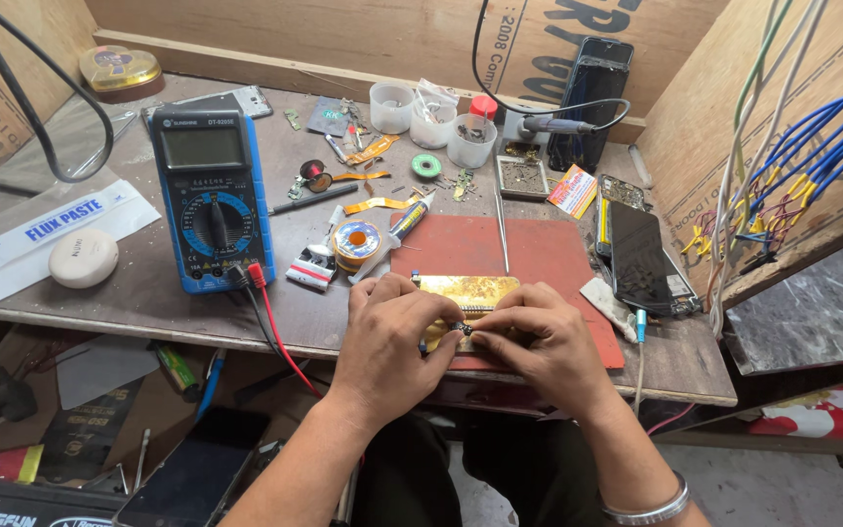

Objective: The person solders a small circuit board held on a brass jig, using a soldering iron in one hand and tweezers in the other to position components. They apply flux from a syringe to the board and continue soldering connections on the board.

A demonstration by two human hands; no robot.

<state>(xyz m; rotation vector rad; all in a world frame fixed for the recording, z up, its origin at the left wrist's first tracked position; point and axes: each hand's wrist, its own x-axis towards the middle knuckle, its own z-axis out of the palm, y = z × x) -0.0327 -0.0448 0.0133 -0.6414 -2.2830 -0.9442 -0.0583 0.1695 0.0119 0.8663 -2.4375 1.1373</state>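
Both the left hand and right hand pinch a tiny dark part between their fingertips over the gold-taped holder, so fitting seems unfinished, with tweezers lying unused just beyond them.

Bright, even daylight fills the sharp frame, glare whitening the plastic sheet at nine o'clock, soft shadow under the bench toward seven, and wide-angle bending of edges near three o'clock.
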